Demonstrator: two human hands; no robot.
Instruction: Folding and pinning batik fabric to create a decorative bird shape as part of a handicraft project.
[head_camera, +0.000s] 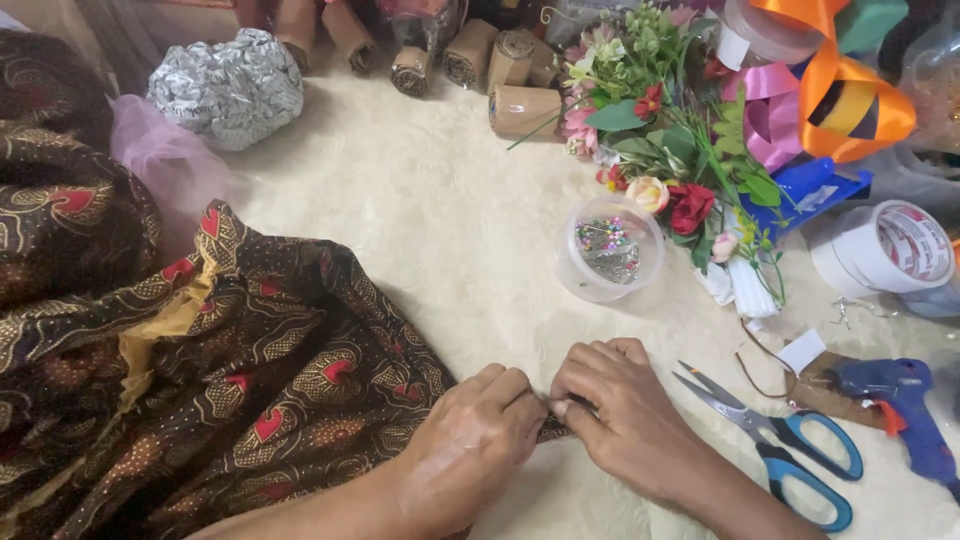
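Observation:
A dark brown batik cloth (250, 370) with red and gold motifs lies bunched across the left of a cream furry surface (440, 210). My left hand (470, 450) and my right hand (620, 410) meet at the cloth's right corner, both pinching its edge between thumb and fingers. A small thin object between the fingertips is too small to tell. A clear round tub of coloured-head pins (608, 248) stands just above my hands.
Blue-handled scissors (790, 440) and a blue glue gun (900, 410) lie right of my hands. Artificial flowers (670, 150), tape rolls (885, 250), ribbons (830, 90), cardboard tubes (520, 105), a foil ball (230, 85) and pink tulle (165, 155) crowd the far side.

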